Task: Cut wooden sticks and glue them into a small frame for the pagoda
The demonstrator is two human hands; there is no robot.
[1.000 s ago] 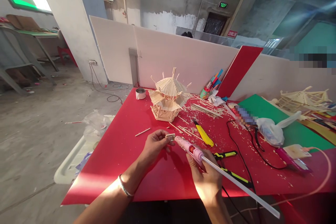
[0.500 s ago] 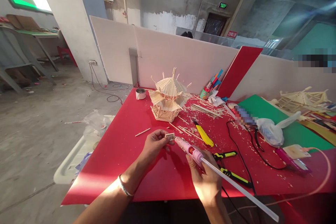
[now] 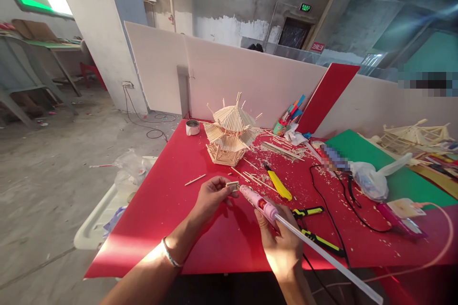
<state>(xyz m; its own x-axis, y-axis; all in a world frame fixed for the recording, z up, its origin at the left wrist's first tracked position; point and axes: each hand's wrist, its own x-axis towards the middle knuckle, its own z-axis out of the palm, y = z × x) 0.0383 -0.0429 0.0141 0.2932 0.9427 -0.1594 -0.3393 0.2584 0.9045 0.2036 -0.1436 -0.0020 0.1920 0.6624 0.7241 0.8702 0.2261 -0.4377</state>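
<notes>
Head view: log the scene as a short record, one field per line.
Left hand: hand pinching a short wooden piece
Right hand: hand gripping a pink hot glue gun, nozzle close to the piece, contact unclear
Glue stick: long, translucent, jutting from the gun's rear
Model: stick-built pagoda, upright beyond the hands
Tools: yellow utility knife; black-and-yellow pliers, partly hidden
Surface: red tabletop

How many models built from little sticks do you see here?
2: a tiered pagoda on the red table, and an open-framed model at far right, near the green board. More could be hidden.
</notes>
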